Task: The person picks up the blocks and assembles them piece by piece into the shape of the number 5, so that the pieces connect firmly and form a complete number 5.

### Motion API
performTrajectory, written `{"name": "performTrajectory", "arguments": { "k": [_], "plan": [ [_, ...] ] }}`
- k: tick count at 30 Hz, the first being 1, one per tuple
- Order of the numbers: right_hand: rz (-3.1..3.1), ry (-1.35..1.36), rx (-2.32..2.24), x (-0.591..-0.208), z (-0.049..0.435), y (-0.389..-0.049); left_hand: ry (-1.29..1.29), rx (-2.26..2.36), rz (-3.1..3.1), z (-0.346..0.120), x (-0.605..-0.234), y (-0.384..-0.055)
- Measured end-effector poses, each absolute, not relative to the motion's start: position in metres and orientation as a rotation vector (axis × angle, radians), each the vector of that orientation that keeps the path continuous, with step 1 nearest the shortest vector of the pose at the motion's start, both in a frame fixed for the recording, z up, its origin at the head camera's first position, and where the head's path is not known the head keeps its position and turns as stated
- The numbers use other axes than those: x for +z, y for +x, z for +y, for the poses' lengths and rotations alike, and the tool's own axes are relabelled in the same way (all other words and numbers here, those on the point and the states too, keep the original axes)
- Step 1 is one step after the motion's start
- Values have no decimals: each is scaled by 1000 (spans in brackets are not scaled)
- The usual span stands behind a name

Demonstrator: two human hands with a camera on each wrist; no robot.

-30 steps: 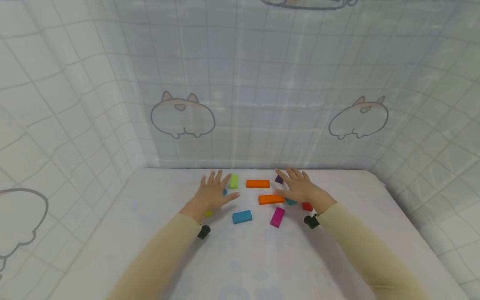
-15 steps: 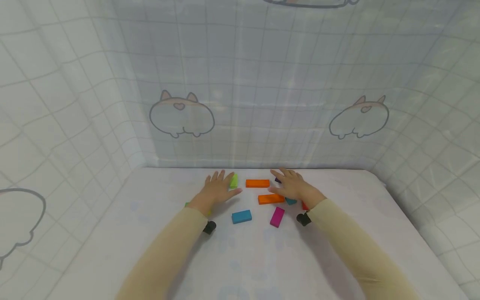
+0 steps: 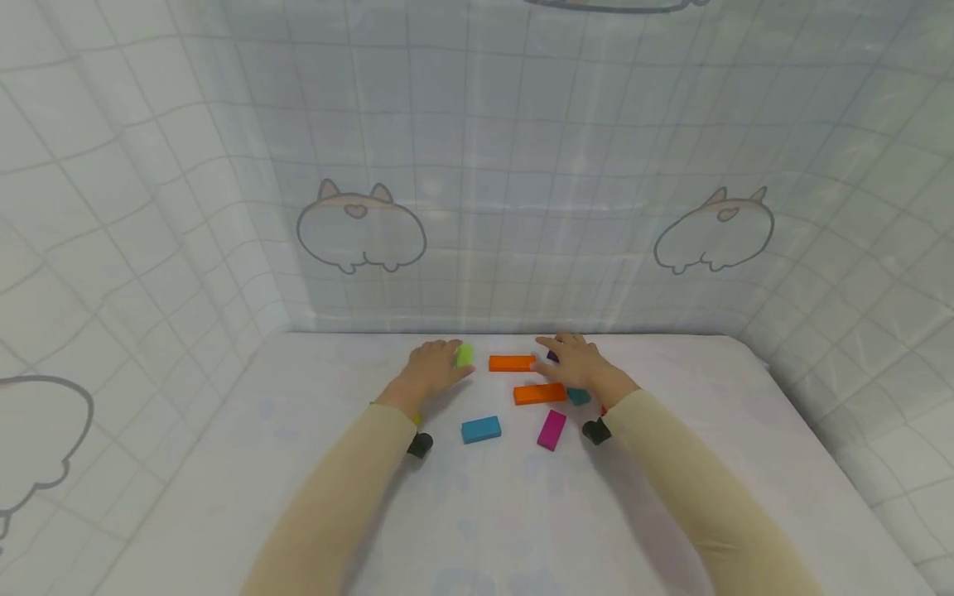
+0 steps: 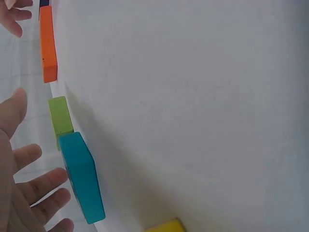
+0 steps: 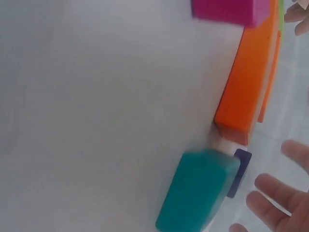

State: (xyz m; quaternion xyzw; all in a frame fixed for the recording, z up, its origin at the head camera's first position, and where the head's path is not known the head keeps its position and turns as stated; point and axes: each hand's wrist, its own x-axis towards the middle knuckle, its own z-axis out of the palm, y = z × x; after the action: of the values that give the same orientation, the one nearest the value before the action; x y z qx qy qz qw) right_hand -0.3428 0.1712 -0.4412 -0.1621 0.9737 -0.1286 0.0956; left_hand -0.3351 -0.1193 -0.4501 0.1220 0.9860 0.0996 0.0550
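My left hand hovers over the left of a group of coloured blocks, its fingers bent loosely and thumb apart. In the left wrist view those fingertips overlap the edge of a blue-teal block, with a lime green block just beyond. My right hand is above the right side of the group, fingers spread and holding nothing. Beneath and beside it are a dark purple block and a teal block. Part of a red block is hidden behind the right wrist.
Between the hands lie two orange blocks. Nearer are a blue block and a magenta block. A yellow block shows by the left wrist. A grid-patterned curtain rises behind the white table.
Both hands have moved slightly inward, toward each other. The left fingers, spread wide before, are now more bent and lower. The blocks stay where they were.
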Motion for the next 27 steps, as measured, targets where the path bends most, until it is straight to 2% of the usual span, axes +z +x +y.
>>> {"name": "performTrajectory", "arguments": {
  "k": [17, 27],
  "plan": [
    [2873, -424, -591, -446, 161, -351, 345, 302, 3015, -117, -458, -351],
    [2871, -437, -564, -453, 156, -356, 320, 253, 3034, -114, -458, -345]
  ]
}}
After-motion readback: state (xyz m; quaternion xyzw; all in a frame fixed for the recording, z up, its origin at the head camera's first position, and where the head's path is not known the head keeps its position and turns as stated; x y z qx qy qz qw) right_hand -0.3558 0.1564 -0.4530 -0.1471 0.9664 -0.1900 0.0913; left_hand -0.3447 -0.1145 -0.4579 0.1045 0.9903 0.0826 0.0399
